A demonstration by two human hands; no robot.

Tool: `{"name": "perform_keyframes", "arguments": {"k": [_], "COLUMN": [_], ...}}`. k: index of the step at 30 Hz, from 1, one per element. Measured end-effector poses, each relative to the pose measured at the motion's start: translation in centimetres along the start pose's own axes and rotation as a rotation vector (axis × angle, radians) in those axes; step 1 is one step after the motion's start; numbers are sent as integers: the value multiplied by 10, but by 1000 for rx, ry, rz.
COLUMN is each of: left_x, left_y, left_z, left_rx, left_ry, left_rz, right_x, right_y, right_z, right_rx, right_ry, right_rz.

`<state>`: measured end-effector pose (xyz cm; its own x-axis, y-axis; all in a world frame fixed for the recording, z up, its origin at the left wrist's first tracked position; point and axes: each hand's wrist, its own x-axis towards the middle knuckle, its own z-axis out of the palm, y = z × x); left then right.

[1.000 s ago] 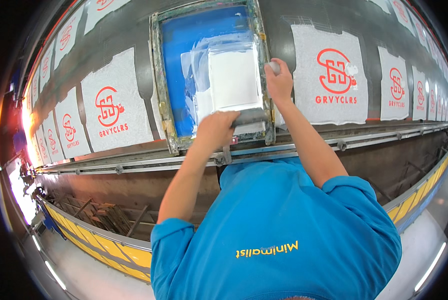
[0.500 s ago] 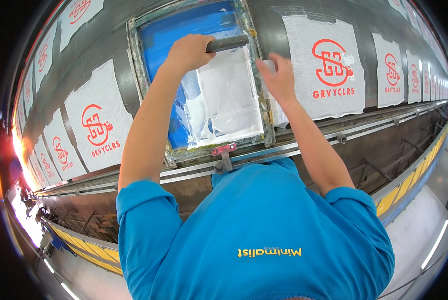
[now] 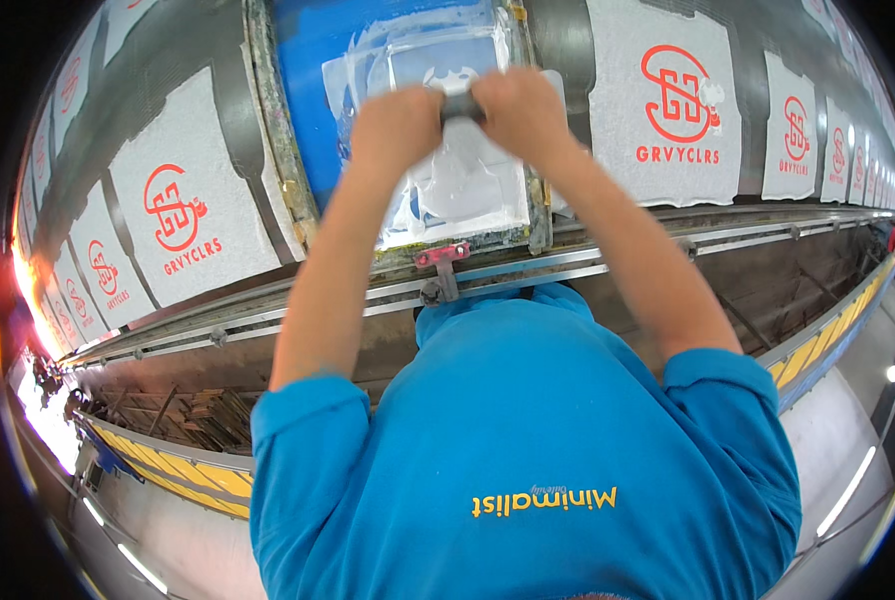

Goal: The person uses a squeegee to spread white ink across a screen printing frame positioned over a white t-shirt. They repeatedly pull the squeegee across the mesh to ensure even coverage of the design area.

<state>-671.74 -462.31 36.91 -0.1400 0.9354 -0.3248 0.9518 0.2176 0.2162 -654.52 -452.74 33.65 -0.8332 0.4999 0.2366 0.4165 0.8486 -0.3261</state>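
A dark squeegee handle [image 3: 461, 106] lies across the middle of a screen-printing frame [image 3: 268, 120]. My left hand [image 3: 398, 125] is closed round its left end and my right hand [image 3: 523, 108] round its right end, both slightly blurred. The handle shows only between my hands. Blue covers the screen's left side [image 3: 310, 90], and white ink [image 3: 458, 195] is smeared over its lower right area. The frame rests flat on the long dark table.
White fabric pieces with red prints [image 3: 173, 205] lie left of the frame, and more printed pieces [image 3: 683, 150] lie to the right. A metal rail [image 3: 568, 270] edges the table on my side, with a red clamp [image 3: 443, 256] at the frame's near edge.
My right hand has moved from beside the frame's right edge onto the squeegee, which only my left hand held before. White ink now spreads differently over the screen.
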Motion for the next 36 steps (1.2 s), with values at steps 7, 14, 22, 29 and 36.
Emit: {"name": "perform_keyframes", "arguments": {"k": [7,14,22,29,36], "left_x": [-65,79,3,-106,-132], "left_y": [17,-44,-4,43,39], "left_z": [7,-56,-2,34,65], "left_rx": [-187,-146,-18,-189,-187], "left_ry": [-230,-156,55,88,277], "left_rz": [12,51,-42,15,214], "right_x": [-64,87,13,-98,-64], "right_y": [-46,32,4,-57,19], "right_z": [-21,-27,-4,-24,-25], "right_rx": [100,-35,-13,157,333], "right_ry": [-233,-271,-35,-38,395], "right_rz": [48,41,-37,28,398]}}
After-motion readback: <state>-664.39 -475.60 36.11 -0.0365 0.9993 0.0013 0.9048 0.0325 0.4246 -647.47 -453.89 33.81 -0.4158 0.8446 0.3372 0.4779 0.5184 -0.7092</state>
